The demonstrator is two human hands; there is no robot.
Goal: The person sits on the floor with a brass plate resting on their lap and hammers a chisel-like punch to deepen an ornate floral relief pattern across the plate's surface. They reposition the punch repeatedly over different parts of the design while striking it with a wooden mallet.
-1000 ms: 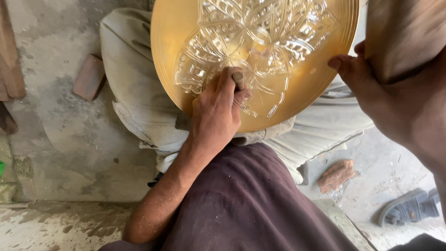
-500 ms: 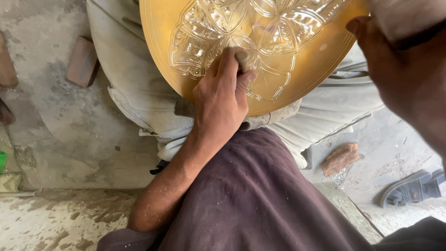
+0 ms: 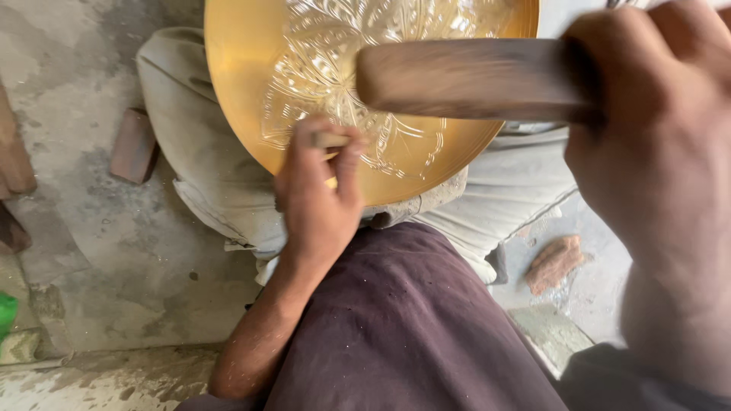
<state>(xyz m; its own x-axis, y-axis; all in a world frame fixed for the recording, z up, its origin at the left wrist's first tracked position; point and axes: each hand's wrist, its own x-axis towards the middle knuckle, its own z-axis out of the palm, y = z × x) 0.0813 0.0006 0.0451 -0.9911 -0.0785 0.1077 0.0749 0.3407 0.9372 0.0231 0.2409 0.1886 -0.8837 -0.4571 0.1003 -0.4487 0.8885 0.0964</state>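
While my left hand (image 3: 318, 199) pinches a small chisel (image 3: 332, 140) between thumb and fingertips against the brass plate (image 3: 251, 91), my right hand (image 3: 655, 144) is wrapped tight around a blurred wooden mallet (image 3: 464, 80) raised over it. I judge the risk plain: the mallet could come down on my knuckles if the chisel tilts, or the tip could skid and scratch the smooth part. That plate leans on a pale cloth-covered lap (image 3: 190, 175), far of my dark trouser leg (image 3: 396, 327). It is round, golden and shiny, with flower and leaf lines cut bright across its middle. Brick bits (image 3: 135, 144) lie left on the concrete floor (image 3: 91, 266).
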